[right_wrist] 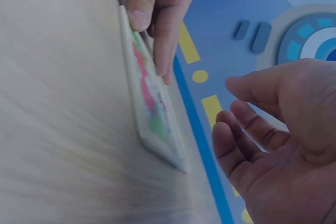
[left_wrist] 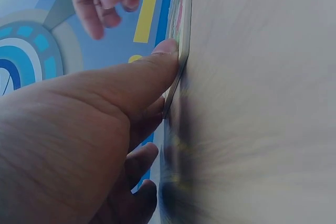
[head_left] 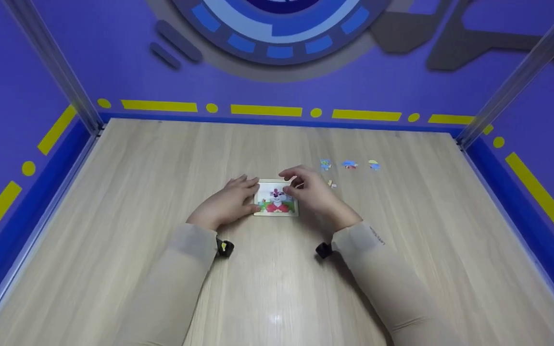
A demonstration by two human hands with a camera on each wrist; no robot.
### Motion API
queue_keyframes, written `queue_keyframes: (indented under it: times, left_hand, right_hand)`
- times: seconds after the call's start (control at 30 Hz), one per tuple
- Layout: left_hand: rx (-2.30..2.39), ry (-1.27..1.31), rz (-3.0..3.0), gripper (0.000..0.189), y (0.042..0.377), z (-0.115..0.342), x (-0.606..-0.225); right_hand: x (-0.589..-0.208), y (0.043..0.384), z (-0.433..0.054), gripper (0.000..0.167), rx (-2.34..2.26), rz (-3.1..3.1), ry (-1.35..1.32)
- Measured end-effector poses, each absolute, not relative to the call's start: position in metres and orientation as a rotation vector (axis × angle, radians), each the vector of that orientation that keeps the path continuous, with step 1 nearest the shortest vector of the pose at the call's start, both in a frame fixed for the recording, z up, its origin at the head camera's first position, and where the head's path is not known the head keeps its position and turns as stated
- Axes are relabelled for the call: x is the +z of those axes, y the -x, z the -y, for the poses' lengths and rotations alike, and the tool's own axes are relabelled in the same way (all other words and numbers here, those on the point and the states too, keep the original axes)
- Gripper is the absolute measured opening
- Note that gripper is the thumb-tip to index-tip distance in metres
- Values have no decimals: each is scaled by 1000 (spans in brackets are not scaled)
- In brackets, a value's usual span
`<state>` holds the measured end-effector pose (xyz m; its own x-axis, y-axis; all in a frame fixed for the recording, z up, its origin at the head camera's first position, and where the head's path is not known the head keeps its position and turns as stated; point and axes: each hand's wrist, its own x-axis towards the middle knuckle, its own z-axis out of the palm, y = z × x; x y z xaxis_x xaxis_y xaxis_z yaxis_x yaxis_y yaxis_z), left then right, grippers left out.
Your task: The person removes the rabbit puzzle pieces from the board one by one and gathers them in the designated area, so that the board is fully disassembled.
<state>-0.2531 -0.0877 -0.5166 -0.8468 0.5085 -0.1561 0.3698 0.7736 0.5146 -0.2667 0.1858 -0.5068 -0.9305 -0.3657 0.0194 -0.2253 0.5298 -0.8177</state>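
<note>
A small jigsaw puzzle point(head_left: 277, 207) in a pale wooden frame lies on the table in the head view. Its picture shows a pink and white cartoon animal above red and green shapes, with a pale area at the top. My left hand point(head_left: 226, 201) holds the frame by its left side, its thumb point(left_wrist: 152, 66) on the near corner and fingers toward the far one. Over the puzzle's right edge hovers my right hand point(head_left: 316, 193), fingers loosely bent. In the right wrist view nothing shows between that hand's thumb point(right_wrist: 254, 87) and fingers.
Beyond my right hand, three loose puzzle pieces lie in a row: a blue-green one point(head_left: 325, 164), a blue and red one point(head_left: 349, 165) and a yellow and blue one point(head_left: 374, 165). Another small piece point(head_left: 332, 183) lies right beside that hand. Blue walls point(head_left: 267, 91) enclose the wooden table point(head_left: 161, 154).
</note>
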Motion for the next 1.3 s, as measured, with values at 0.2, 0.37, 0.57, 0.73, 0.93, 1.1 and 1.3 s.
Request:
queue_keyframes:
  times: [0.2,0.37,0.57,0.73,0.93,1.1,1.3]
  left_hand:
    - [697,-681,-2677,75,253,87,-518]
    - [698,-689,-2674,75,254,89,-519]
    - [710,-683,-2664,75,254,90,-519]
    - [703,-700,-2665,74,254,89,-517]
    - [680,-731,-2672,72,254,89,-517]
    - [675,-731,-2673,73,255,90,-518]
    - [679,-729,-2670,74,255,90,-518]
  right_hand:
    - [-517,268,-186,40,-1245,-2601,478]
    - [-521,268,-184,44,-1160,-2615,522]
    - [-525,266,-179,45,-1063,-2668,599]
    - [-527,264,-174,46,-984,-2697,614]
    - [-525,261,-169,49,-893,-2715,605]
    - [-522,261,-166,48,-900,-2693,552]
    - [-524,262,-165,45,-933,-2680,488]
